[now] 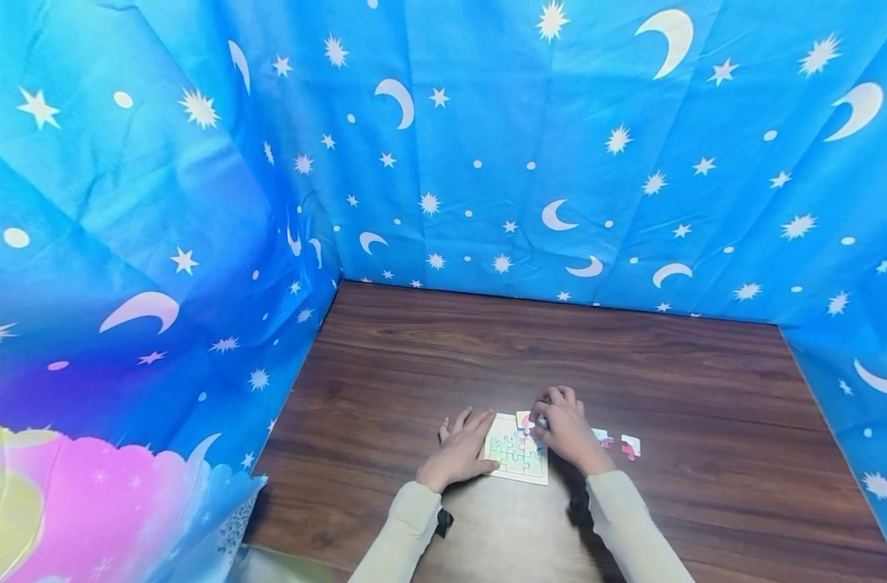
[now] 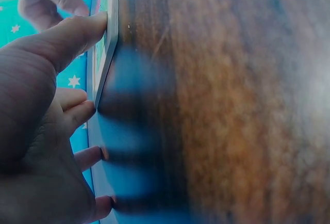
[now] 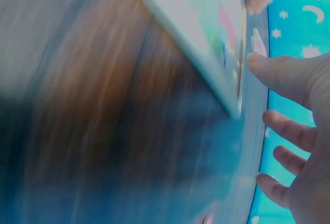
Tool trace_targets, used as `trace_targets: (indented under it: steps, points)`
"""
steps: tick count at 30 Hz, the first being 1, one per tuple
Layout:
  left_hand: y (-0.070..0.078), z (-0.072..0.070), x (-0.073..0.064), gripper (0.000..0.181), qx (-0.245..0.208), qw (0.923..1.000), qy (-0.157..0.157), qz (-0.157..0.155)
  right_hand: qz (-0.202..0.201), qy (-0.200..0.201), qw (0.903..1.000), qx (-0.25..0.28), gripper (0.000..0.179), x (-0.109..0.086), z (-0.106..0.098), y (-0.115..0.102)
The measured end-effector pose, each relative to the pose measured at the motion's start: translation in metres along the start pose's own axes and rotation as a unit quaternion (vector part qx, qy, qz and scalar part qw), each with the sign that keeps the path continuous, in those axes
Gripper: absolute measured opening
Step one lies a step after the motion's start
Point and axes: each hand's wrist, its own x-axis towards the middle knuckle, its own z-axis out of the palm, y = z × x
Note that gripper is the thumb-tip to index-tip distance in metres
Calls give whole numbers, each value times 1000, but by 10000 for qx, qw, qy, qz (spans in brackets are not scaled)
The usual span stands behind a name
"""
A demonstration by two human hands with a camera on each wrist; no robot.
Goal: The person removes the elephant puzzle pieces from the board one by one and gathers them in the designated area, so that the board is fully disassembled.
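A pale-framed jigsaw puzzle board [image 1: 516, 467] lies on the table, many of its pieces interlocked inside the frame. My left hand [image 1: 454, 453] rests at its left side with fingers spread. In the left wrist view the thumb [image 2: 85, 32] presses on the board's edge, while other fingertips touch the table. Over the board's far right part, my right hand [image 1: 566, 429] pinches a jigsaw piece [image 1: 524, 420] that has pink on it. The right wrist view shows this piece [image 3: 259, 43] at the thumb tip, above the board [image 3: 193, 61].
Two loose jigsaw pieces lie right of the right hand: one partly hidden piece [image 1: 601, 437] and another piece [image 1: 630, 446]. The brown wooden table [image 1: 414, 348] meets a blue curtain [image 1: 487, 146] with moons and stars at its back and sides.
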Motion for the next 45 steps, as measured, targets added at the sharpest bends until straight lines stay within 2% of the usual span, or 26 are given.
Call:
trace_targets:
  steps: [11, 19, 28, 34, 39, 45]
  points:
    - [-5, 3, -5, 84, 67, 9999, -81, -71, 470, 229, 9986, 89, 17, -20, -13, 26]
    - [-8, 9, -5, 83, 68, 9999, -126, -86, 716, 114, 9973, 97, 16, -32, -15, 31]
    - [-4, 5, -3, 78, 59, 9999, -109, 26, 871, 50, 9962, -47, 15, -36, -20, 31]
    - [-3, 5, -2, 63, 29, 9997, -107, 226, 482, 169, 9987, 84, 19, -35, -14, 20]
    - [-6, 8, 0, 58, 128, 9993, -99, 345, -24, 18, 9995, 318, 28, -39, -7, 11]
    - [-5, 6, 2, 57, 244, 9988, -169, 397, -191, -5, 9994, 302, 42, -40, -1, 7]
